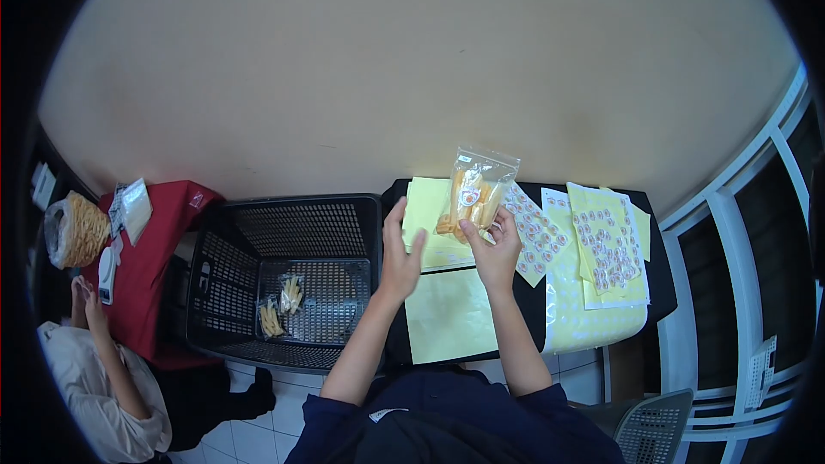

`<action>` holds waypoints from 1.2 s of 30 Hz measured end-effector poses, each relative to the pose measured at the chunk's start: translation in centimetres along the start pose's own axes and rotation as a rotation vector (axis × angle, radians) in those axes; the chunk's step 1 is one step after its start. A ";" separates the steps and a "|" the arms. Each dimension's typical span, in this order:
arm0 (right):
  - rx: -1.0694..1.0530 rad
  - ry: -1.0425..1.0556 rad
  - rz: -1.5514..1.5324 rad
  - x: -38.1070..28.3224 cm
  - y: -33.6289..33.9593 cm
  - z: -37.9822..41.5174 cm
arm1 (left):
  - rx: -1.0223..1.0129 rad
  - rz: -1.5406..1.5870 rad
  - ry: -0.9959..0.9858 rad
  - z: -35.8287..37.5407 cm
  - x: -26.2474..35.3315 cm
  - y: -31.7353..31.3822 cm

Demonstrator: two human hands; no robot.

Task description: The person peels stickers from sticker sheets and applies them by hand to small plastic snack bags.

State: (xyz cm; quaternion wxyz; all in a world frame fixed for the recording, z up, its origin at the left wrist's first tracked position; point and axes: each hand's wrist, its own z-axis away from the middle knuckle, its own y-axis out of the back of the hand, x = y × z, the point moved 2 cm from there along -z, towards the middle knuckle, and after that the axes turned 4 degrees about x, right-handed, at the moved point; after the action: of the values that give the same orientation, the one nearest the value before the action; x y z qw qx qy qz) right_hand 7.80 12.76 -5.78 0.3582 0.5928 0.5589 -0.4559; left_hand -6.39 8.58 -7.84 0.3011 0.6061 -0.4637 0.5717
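My right hand [497, 249] grips the lower right part of a clear zip bag [478, 192] filled with pale yellow snack sticks. A round sticker [469, 196] shows on the front of the bag, which is held upright above the table. To the left of the bag, my left hand [402, 251] is apart from it, with thumb and fingers spread and nothing in them. Beneath the hands lie yellow backing sheets [449, 314]. Just right of my right hand is a sheet of round stickers [537, 239].
A black plastic basket [284, 206] at left contains two bags of snack sticks [290, 295]. More sticker sheets [610, 245] cover the table's right side. At far left, a person [112, 378] stands by a red-covered table [159, 275] with a large snack bag [79, 229]. A chair [657, 430] is at lower right.
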 end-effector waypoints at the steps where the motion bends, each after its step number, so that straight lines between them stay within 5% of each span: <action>1: 0.009 -0.001 0.001 -0.2 0.2 0.1 | -0.042 -0.419 -0.279 0.6 1.8 -0.5; 2: 0.015 0.007 0.004 -0.6 0.4 0.3 | -0.085 -0.835 -0.560 1.2 3.1 -1.2; 4: 0.038 0.010 0.012 -1.2 1.2 0.7 | -0.156 -0.716 -0.552 1.5 4.2 -2.9; 7: 0.079 0.063 0.114 -2.1 3.4 1.4 | -0.329 -1.088 -0.620 1.7 4.2 -5.7; 10: 0.199 0.017 0.104 -1.9 7.3 2.4 | -0.388 -0.856 -0.656 2.9 3.6 -8.9; 14: 0.376 0.017 0.141 -2.9 13.3 4.1 | -0.596 -0.964 -0.745 6.2 2.7 -14.7; 16: 0.443 0.031 0.184 -3.3 16.5 4.9 | -0.649 -0.635 -0.751 7.2 2.1 -17.2; 18: 0.489 0.025 0.226 -4.2 19.5 5.9 | -0.650 -0.513 -0.693 8.4 1.3 -19.8; 20: 0.505 0.028 0.162 -5.4 21.9 7.1 | -0.743 0.268 0.097 8.8 -0.9 -22.8; 22: 0.403 -0.077 0.035 -6.2 23.9 7.9 | -0.927 0.463 0.402 10.0 -0.8 -24.8; 28: 0.497 -0.029 -0.027 -6.0 28.6 8.4 | -0.934 0.197 0.045 14.2 0.3 -29.0; 36: 0.645 -0.033 0.022 -4.5 31.5 8.9 | -0.815 0.158 0.118 17.1 -1.9 -31.8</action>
State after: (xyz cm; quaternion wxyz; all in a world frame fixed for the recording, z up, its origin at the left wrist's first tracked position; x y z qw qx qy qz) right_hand 37.93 -0.86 -7.12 0.1659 0.6743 0.3731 -0.6153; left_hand 29.72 6.04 -7.23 0.4977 0.3663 -0.6790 0.3964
